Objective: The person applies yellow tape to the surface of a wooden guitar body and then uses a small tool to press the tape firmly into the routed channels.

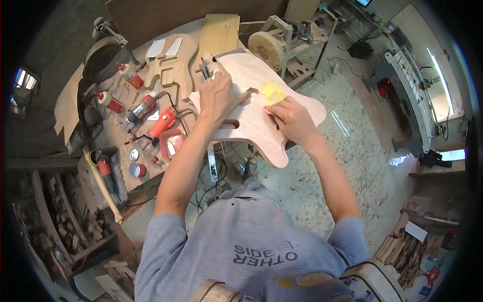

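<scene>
The pale wooden guitar body [251, 115] lies between the hands, jutting past the workbench [114, 135] over the floor [332, 171], and the step in hand looks like rubbing its face smooth: the right hand [288, 118] is pinched on a folded yellow sheet [273, 92] pressed to the wood, while the left hand [216, 98] rests on the far left part, its fingers curled, though whether they grip anything I cannot tell. The next move probably calls for flat, even pressure with the body steadied; leftward on the bench are a second guitar body [186, 56], red bottles [132, 78] and an orange power tool [163, 122].
</scene>
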{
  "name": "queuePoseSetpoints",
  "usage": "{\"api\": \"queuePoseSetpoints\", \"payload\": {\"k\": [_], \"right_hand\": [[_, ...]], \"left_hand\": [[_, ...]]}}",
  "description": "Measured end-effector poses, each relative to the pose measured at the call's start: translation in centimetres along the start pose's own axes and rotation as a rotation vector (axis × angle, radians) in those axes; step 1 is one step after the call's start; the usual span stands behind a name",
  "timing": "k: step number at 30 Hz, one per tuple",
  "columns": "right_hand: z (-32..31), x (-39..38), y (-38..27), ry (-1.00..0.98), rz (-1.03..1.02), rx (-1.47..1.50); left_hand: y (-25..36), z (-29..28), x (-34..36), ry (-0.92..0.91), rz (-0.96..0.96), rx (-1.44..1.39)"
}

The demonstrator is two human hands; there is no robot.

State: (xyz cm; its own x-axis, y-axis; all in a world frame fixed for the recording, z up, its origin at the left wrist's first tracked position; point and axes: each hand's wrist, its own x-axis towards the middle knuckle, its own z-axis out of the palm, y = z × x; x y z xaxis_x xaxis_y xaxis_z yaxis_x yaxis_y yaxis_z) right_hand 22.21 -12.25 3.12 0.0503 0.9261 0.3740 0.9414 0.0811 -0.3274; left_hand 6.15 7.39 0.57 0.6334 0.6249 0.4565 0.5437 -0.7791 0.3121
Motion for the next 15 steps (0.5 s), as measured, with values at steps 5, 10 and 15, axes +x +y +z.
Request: {"api": "queuePoseSetpoints", "payload": {"k": [5, 10, 15], "right_hand": [[-0.4, -1.2, -1.0, -0.095, -0.038, 0.008], [-3.3, 0.8, 0.4, -0.054, 0.105, 0.126], [-2.1, 2.4, 1.9, -0.085, 0.004, 0.108]], "left_hand": [[0.2, -0.6, 0.3, -0.084, -0.048, 0.026], [0.2, -0.7, 0.5, -0.083, -0.059, 0.020], [0.4, -0.5, 0.3, -0.061, -0.032, 0.042]]}}
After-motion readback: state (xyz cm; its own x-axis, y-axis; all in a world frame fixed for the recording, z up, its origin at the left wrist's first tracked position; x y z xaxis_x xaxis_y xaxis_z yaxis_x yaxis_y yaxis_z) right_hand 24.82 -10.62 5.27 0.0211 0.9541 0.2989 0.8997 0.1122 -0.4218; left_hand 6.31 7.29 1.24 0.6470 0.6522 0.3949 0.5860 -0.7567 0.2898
